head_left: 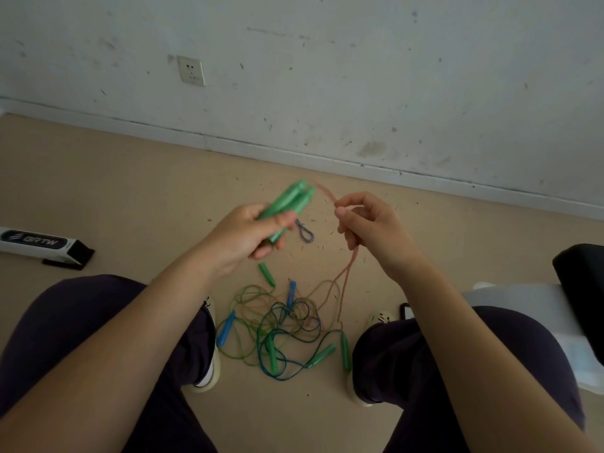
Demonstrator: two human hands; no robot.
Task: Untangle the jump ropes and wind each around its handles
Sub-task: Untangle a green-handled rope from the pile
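Head view: left hand (251, 233) is gripping paired green handles (287, 201); right hand (366, 223) is pinching the orange rope (346, 276), apparently starting a wind. The remaining tangle (281, 328) is lying on the floor (130, 191) between the feet; next, wrapping calls for steady tension

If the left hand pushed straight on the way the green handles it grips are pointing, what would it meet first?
Probably the orange rope. The left hand holds the green handles aimed up-right, and the rope strand pinched by the right hand runs just beyond their tips. Depth is unclear; otherwise floor, then wall.
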